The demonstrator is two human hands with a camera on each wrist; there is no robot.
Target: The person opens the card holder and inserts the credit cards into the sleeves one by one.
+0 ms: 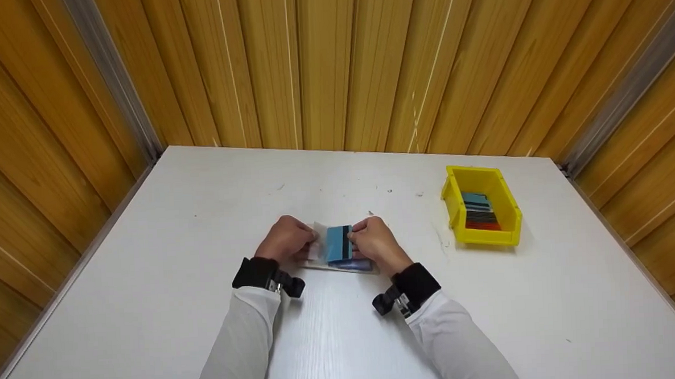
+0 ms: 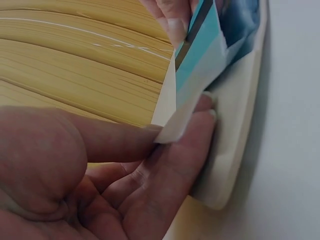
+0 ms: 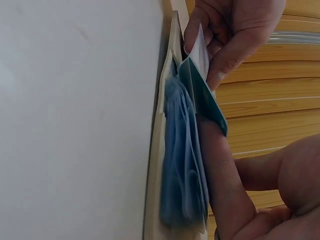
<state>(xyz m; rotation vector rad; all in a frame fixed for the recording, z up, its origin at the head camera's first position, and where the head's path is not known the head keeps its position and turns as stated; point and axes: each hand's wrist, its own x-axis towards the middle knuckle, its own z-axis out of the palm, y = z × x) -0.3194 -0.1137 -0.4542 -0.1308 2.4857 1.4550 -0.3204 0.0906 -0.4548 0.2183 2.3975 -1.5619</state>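
Observation:
A blue card (image 1: pixel 335 243) with a black stripe stands tilted over an open card holder (image 1: pixel 369 270) with a cream cover. My left hand (image 1: pixel 287 237) pinches a translucent plastic sleeve (image 2: pixel 175 125) between thumb and fingers. From the other side, my right hand (image 1: pixel 377 242) pinches the card near its striped edge. Part of the card lies behind the translucent sleeve in the left wrist view. Several bluish sleeve pages (image 3: pixel 182 155) lie bunched on the cover below the right fingers. What these pages contain is hard to make out.
A yellow bin (image 1: pixel 513 236) stands at the right of the white table (image 1: pixel 147 277), holding a stack of cards (image 1: pixel 478 206) in blue, dark and red. Wood-patterned panels (image 1: pixel 326 64) rise behind the table and along both sides.

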